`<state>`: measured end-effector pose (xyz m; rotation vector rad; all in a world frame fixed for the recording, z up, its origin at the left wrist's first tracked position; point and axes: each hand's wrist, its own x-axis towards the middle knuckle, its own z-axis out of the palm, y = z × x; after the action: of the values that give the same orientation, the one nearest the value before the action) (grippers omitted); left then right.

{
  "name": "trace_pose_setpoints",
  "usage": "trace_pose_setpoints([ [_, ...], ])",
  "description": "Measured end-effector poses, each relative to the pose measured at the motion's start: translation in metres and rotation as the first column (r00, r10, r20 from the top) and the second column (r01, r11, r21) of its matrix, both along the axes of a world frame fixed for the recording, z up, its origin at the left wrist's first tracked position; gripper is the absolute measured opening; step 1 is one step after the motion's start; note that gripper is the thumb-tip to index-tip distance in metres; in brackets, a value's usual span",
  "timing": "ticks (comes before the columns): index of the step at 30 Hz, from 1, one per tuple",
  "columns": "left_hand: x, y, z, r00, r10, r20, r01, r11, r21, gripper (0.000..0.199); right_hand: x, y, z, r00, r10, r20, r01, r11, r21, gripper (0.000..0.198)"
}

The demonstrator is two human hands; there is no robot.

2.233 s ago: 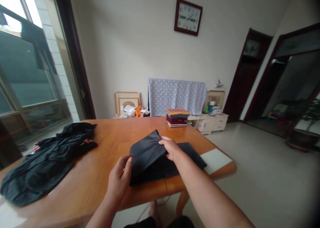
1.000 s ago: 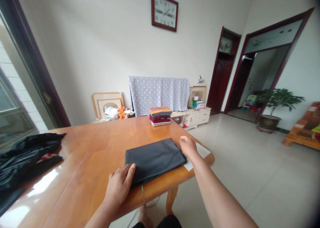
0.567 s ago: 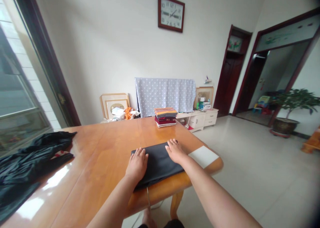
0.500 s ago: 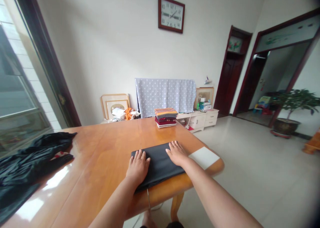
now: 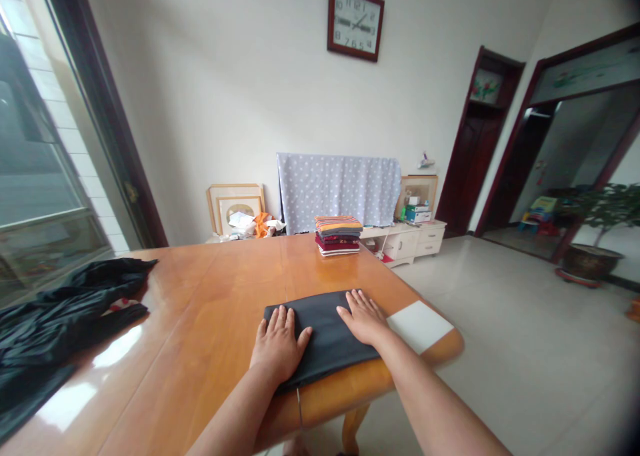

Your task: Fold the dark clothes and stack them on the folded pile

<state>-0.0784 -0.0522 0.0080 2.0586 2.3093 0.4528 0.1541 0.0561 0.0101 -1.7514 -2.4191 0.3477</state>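
Note:
A folded black garment lies flat as a rectangle at the near edge of the wooden table. My left hand rests on its left end, palm down, with the thumb held away from the fingers. On the right end lies my right hand, also flat with fingers stretched out. Neither hand grips the cloth. What kind of garment it is cannot be told from its folded shape. A white sheet lies on the table just right of the garment.
A stack of folded clothes stands at the table's far edge. Crumpled black clothes are spread over the left side. A thin cord hangs by the near edge. Beyond stands a white cabinet.
My left hand has shifted slightly on the garment, its thumb now farther from the fingers. Both hands stay flat on the cloth. The whole view has turned a little to the left.

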Motion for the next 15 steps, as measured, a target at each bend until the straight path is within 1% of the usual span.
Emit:
trace_pose_setpoints([
  [3, -0.006, 0.001, 0.0, 0.997, -0.001, 0.075, 0.002, 1.0, -0.002, 0.077, 0.001, 0.0, 0.001, 1.0, 0.009, -0.002, -0.009, 1.0, 0.017, 0.081],
  [5, -0.016, 0.003, 0.001, 0.99, 0.024, 0.136, -0.032, 0.998, 0.053, 0.068, 0.002, 0.004, 0.004, 1.0, 0.024, -0.015, -0.024, 1.0, 0.018, 0.078],
  [7, -0.029, 0.007, 0.002, 0.973, 0.104, 0.208, -0.131, 0.984, 0.124, 0.06, 0.003, 0.009, 0.008, 0.999, 0.033, -0.041, -0.032, 0.999, 0.036, 0.068],
  [8, -0.037, 0.009, 0.002, 0.955, 0.159, 0.25, -0.198, 0.971, 0.136, 0.057, 0.003, 0.013, 0.011, 0.998, 0.028, -0.053, -0.025, 0.998, 0.061, 0.061],
  [10, -0.051, 0.016, 0.004, 0.908, 0.264, 0.325, -0.312, 0.944, 0.106, 0.058, 0.003, 0.021, 0.018, 0.998, 0.017, -0.055, -0.01, 0.993, 0.118, 0.053],
  [12, -0.063, 0.023, 0.006, 0.872, 0.321, 0.369, -0.36, 0.932, 0.04, 0.062, 0.0, 0.03, 0.026, 0.999, 0.044, -0.021, -0.04, 0.99, 0.138, 0.057],
  [15, -0.071, 0.032, 0.011, 0.833, 0.376, 0.405, -0.386, 0.92, -0.061, 0.067, -0.006, 0.041, 0.036, 0.989, 0.132, 0.061, -0.135, 0.989, 0.052, 0.071],
])
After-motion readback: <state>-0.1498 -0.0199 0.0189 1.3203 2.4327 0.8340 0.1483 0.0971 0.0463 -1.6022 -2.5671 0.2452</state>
